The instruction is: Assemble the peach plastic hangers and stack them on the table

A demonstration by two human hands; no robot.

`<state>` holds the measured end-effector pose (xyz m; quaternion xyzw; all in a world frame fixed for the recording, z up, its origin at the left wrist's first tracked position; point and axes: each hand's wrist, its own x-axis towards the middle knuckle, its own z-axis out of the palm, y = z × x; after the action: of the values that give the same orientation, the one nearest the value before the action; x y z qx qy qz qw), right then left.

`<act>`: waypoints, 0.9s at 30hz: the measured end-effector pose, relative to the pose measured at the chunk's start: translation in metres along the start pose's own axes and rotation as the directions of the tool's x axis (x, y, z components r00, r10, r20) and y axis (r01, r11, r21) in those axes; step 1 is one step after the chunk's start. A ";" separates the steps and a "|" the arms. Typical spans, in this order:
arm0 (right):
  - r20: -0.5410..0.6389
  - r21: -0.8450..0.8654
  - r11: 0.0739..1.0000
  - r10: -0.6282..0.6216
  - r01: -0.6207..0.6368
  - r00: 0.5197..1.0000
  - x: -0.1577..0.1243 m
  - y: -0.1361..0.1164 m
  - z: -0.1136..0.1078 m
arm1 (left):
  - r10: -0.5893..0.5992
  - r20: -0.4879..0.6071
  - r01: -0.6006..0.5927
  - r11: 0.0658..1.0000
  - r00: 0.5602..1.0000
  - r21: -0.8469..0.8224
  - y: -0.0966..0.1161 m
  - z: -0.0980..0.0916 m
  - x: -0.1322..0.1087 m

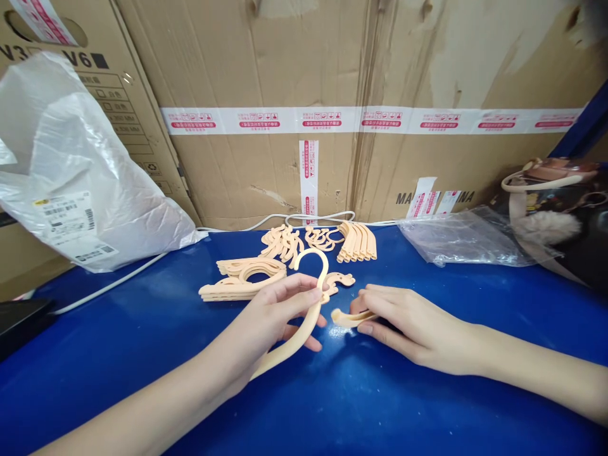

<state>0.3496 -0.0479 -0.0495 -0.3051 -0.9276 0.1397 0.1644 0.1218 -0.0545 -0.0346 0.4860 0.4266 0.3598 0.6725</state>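
Backing the blue tabletop point(427, 411) at twelve o'clock, a creased corrugated carton point(266, 69) wears red-printed white tape point(285, 120). At nine, a crinkled, barcode-labelled poly mailer point(90, 171) hides part of a cardboard box point(121, 73) marked "V6"; a clear plastic bag point(456, 237) slumps at three. At six, the left hand point(278, 310) pinches a hooked, smooth plastic hanger point(304, 329); at four, the right hand point(408, 323) grips a curved hanger arm point(349, 318). Stacked hanger parts point(232, 292) lie at eight.

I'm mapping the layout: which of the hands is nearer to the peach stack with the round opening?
Left. The left hand is just in front of the peach stack, by its right end; the right hand is farther right.
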 end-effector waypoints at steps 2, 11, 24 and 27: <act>-0.016 0.043 0.998 0.045 -0.045 0.999 -0.001 0.001 0.001 | -0.018 0.031 0.019 1.000 0.999 -0.011 0.001 0.000 -0.001; -0.074 0.018 0.997 0.072 -0.071 0.995 -0.003 -0.001 0.002 | -0.043 0.080 0.047 0.998 0.996 -0.048 0.003 0.000 -0.002; -0.085 -0.258 0.965 -0.075 0.051 0.994 -0.006 -0.001 0.002 | -0.095 0.186 0.094 0.995 0.978 0.014 -0.002 -0.006 0.000; -0.088 -0.301 0.952 -0.084 0.054 0.993 -0.007 -0.003 0.004 | -0.092 0.165 0.084 0.995 0.982 0.053 0.000 -0.005 0.000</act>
<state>0.3517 -0.0550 -0.0535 -0.3004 -0.9387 -0.0227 0.1674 0.1174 -0.0529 -0.0356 0.5107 0.3979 0.2778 0.7098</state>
